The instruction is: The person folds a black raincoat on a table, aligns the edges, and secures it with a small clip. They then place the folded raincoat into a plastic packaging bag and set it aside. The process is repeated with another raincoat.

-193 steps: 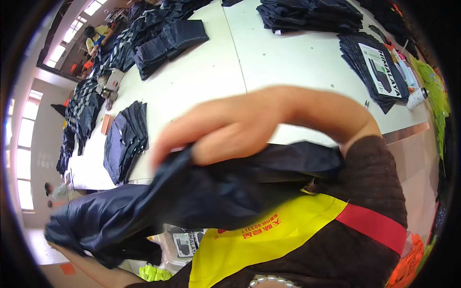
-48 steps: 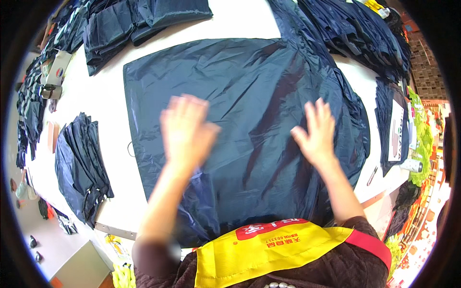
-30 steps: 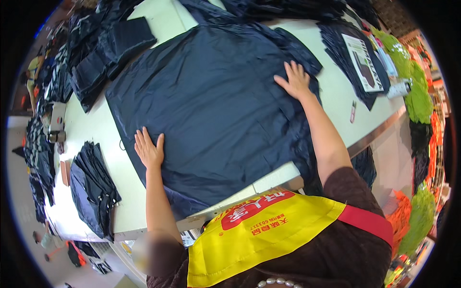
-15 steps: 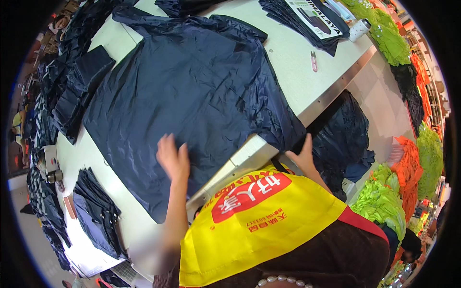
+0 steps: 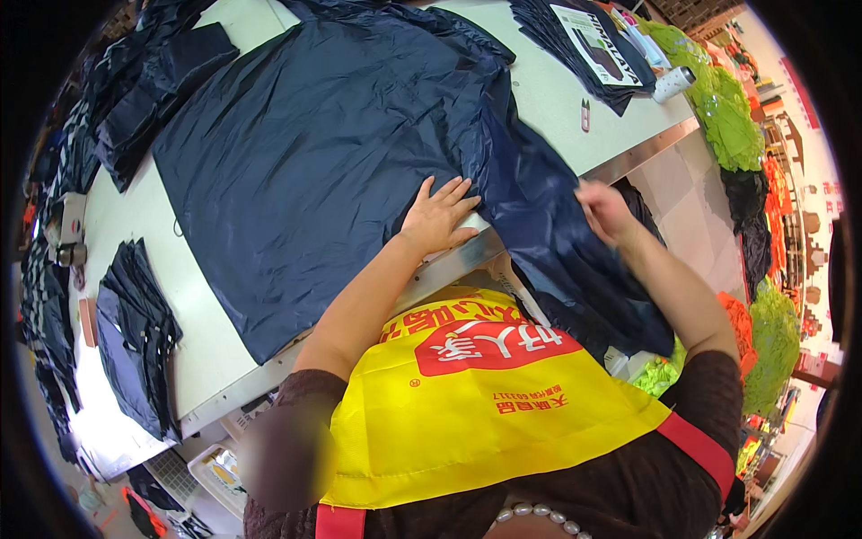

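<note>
A thin, shiny navy jacket (image 5: pixel 332 153) lies spread and wrinkled over the white table, one part hanging down past the front edge on the right. My left hand (image 5: pixel 437 216) presses flat on it near that edge, fingers apart. Beside the hanging part, my right hand (image 5: pixel 609 214) is curled in at the jacket's border, with some blur. Its fingertips seem closed on the cloth, though the grip is partly hidden. The far end of the jacket runs out at the top of the view.
Small pink-handled thread snips (image 5: pixel 585 116) lie at the right, near folded dark garments (image 5: pixel 539 36) and a thread cone (image 5: pixel 673 84). Folded dark clothes (image 5: pixel 139 332) rest on the left of the white table (image 5: pixel 211 364). Lime garments (image 5: pixel 727 126) are heaped beyond the right side.
My left hand has slid rightward and up across the jacket. My right hand has moved up and right, and the jacket's right part now drapes farther over the edge.
</note>
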Demonstrator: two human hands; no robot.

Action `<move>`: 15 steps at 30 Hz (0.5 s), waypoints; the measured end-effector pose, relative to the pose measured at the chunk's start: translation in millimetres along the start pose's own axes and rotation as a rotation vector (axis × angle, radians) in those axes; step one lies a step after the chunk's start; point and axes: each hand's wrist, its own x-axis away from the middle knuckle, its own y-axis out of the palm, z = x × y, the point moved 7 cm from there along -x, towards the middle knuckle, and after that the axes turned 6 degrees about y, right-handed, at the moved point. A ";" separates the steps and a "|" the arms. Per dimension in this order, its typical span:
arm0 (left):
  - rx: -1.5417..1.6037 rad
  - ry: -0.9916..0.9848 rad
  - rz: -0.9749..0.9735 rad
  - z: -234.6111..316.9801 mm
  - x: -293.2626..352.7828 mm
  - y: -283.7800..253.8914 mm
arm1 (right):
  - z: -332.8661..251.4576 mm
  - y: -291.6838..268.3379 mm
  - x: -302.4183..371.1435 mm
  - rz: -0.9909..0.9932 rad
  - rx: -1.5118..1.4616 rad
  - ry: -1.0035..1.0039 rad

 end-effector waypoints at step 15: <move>-0.291 -1.100 0.311 -46.2 312.5 -75.4 | 64.2 22.6 -162.1 0.637 1.933 -0.560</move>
